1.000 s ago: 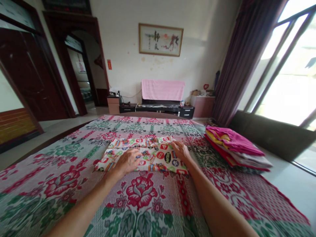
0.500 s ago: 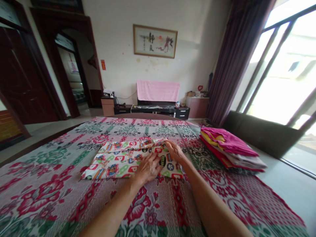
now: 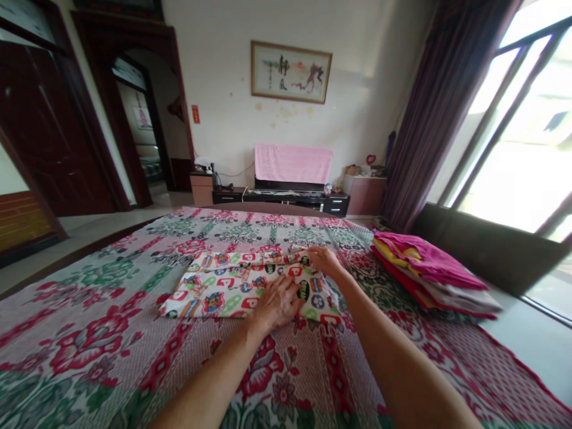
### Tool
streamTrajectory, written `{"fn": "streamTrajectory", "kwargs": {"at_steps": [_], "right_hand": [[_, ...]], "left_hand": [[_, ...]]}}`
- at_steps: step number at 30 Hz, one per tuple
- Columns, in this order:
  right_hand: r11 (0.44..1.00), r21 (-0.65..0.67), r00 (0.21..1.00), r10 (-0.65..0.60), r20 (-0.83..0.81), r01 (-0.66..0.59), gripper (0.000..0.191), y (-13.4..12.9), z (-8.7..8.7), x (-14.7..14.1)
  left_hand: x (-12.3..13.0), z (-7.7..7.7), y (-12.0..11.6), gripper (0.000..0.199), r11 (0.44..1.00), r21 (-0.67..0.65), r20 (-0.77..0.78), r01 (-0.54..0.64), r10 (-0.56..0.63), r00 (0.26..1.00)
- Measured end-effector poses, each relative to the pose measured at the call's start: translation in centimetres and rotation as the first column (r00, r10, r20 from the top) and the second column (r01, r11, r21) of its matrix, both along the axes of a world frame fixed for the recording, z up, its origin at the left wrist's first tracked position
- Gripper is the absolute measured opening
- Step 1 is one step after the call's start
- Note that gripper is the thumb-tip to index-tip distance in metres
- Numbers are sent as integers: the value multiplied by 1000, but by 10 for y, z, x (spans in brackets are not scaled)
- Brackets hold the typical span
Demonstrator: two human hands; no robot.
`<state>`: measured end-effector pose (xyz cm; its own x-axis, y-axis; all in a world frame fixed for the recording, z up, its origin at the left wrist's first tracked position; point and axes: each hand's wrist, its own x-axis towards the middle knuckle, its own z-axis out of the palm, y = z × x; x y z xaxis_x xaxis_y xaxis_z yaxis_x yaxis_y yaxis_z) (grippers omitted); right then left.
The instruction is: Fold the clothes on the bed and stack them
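A folded white garment (image 3: 236, 292) with a colourful cartoon print lies flat on the floral cloth (image 3: 147, 351) in front of me. My left hand (image 3: 279, 301) rests on its lower middle with the fingers spread and the palm down. At the garment's upper right edge, my right hand (image 3: 322, 260) has its fingers closed on a bit of the fabric, which is slightly raised and bunched there.
To the right sits a stack of folded clothes (image 3: 433, 265), pink on top. Beyond the far edge of the bed-like surface stand a low black cabinet (image 3: 336, 205) and a screen under a pink towel (image 3: 292, 162). A dark backrest (image 3: 482, 244) borders the right side.
My right hand has moved slightly up and away at the garment's top right edge, and fabric there is lifted. My left hand stays on the garment. The view has shifted a little left.
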<state>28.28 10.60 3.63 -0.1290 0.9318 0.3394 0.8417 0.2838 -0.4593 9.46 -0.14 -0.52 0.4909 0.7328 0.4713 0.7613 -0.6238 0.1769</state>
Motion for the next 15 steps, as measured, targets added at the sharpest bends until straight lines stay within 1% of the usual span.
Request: {"fn": "streamTrajectory", "kwargs": {"at_steps": [2, 3, 6, 9, 13, 15], "right_hand": [[996, -17, 996, -89, -10, 89, 27, -7, -1, 11], [995, -29, 995, -101, -5, 100, 26, -10, -2, 15], [992, -88, 995, -80, 61, 85, 26, -17, -8, 21], [984, -119, 986, -118, 121, 133, 28, -21, -13, 17], [985, -100, 982, -129, 140, 144, 23, -22, -18, 9], [983, -73, 978, -159, 132, 170, 23, -20, -21, 8]], "left_hand": [[0, -1, 1, 33, 1000, -12, -10, -2, 2, 1000], [-1, -2, 1, 33, 1000, -16, -13, -4, 3, 1000], [-1, -6, 3, 37, 1000, -17, -10, -13, 13, 1000], [0, -9, 4, 40, 999, -13, -3, -42, 42, 999], [1, -10, 4, 40, 998, -2, 20, -61, 61, 998], [1, -10, 3, 41, 998, -10, 19, -60, 61, 998]]}}
